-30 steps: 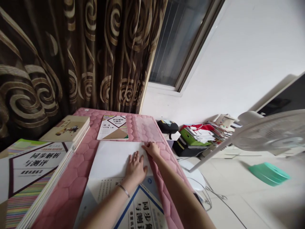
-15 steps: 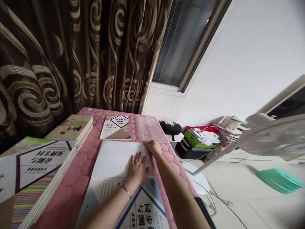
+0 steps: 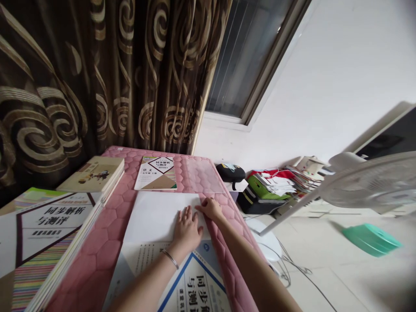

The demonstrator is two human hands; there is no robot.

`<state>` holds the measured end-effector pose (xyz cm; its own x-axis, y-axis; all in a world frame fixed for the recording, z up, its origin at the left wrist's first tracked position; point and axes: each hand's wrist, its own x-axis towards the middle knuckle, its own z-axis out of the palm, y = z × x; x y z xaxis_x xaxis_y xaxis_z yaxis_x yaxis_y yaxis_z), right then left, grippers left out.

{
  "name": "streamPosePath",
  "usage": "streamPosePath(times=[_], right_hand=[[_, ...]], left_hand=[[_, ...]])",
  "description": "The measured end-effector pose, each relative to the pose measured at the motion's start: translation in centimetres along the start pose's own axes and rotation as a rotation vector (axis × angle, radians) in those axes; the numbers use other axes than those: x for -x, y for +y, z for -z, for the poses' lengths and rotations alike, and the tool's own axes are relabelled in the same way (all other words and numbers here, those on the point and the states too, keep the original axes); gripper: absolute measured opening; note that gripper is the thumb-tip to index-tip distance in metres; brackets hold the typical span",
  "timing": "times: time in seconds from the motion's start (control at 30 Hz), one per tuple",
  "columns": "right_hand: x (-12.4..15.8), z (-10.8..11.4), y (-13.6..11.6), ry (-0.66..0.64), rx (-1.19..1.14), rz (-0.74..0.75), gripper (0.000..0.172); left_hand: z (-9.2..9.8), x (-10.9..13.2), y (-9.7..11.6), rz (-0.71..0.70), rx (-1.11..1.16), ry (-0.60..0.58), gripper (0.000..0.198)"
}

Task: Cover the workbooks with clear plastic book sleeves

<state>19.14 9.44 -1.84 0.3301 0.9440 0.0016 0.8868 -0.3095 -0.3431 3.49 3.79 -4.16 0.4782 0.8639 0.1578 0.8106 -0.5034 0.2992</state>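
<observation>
A blank white sheet point(image 3: 152, 216) lies flat on the pink padded surface, its near edge along a workbook with a blue diamond cover point(image 3: 182, 286). I cannot tell whether the two are joined. My left hand point(image 3: 186, 229), a silver bangle on its wrist, rests palm down across the sheet and the top of the workbook, fingers stretched out. My right hand point(image 3: 211, 209) is closed at the sheet's right edge, its thumb and fingertips on that edge. Beyond the sheet lies a smaller-looking workbook point(image 3: 157, 173) with a dark diamond on its cover.
Stacked workbooks point(image 3: 55, 229) and a beige-covered book pile point(image 3: 94, 173) stand on the left. A clear plastic sheet point(image 3: 203, 173) lies at the far right of the pink mat point(image 3: 107, 225). A white fan point(image 3: 367, 182), cables and a green stool point(image 3: 372, 239) occupy the right side.
My right hand has shifted slightly down along the sheet's right edge, with its fingers more curled. My left hand has stayed nearly still. The view has turned slightly.
</observation>
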Motion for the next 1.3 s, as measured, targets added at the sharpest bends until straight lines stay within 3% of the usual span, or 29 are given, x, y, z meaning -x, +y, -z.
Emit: streamPosePath(times=[0.13, 0.27, 0.37, 0.5, 0.57, 0.63, 0.73, 0.83, 0.93, 1.17, 1.3], right_hand=[[-2.8, -0.1, -1.8, 0.011, 0.004, -0.075, 0.037], [-3.3, -0.1, -2.4, 0.004, 0.005, -0.103, 0.040], [-2.7, 0.2, -2.2, 0.016, 0.017, -0.094, 0.038], [-1.7, 0.3, -3.4, 0.063, 0.035, -0.061, 0.036], [-0.8, -0.3, -5.4, 0.082, 0.032, 0.014, 0.034], [0.5, -1.6, -8.0, 0.072, 0.011, 0.145, 0.037], [2.6, -4.2, -12.2, 0.007, -0.029, 0.369, 0.043], [3.7, -5.9, -14.2, -0.136, -0.059, 0.511, 0.052], [3.8, -5.8, -13.1, -0.200, -0.028, 0.476, 0.063], [2.7, -3.3, -6.4, -0.134, 0.105, 0.237, 0.068], [2.6, -2.8, -5.0, -0.124, 0.150, 0.181, 0.067]], left_hand=[[0.1, 0.0, 0.3, 0.001, 0.004, 0.000, 0.059], [0.6, -0.1, -0.3, -0.024, 0.015, -0.020, 0.057], [2.2, -0.3, -3.5, -0.036, -0.022, -0.036, 0.055], [5.4, -0.3, -10.4, 0.144, -0.172, -0.026, 0.054], [6.4, -0.3, -12.9, 0.149, -0.197, -0.030, 0.053], [6.8, -0.5, -14.1, 0.117, -0.205, -0.039, 0.053], [6.4, -1.0, -14.1, 0.068, -0.210, -0.068, 0.054], [5.9, -1.2, -14.0, 0.057, -0.209, -0.091, 0.057], [6.2, -0.9, -14.7, 0.087, -0.207, -0.086, 0.055], [7.6, 0.0, -16.3, 0.213, -0.214, -0.097, 0.056], [7.6, 0.4, -16.9, 0.292, -0.230, -0.085, 0.057]])
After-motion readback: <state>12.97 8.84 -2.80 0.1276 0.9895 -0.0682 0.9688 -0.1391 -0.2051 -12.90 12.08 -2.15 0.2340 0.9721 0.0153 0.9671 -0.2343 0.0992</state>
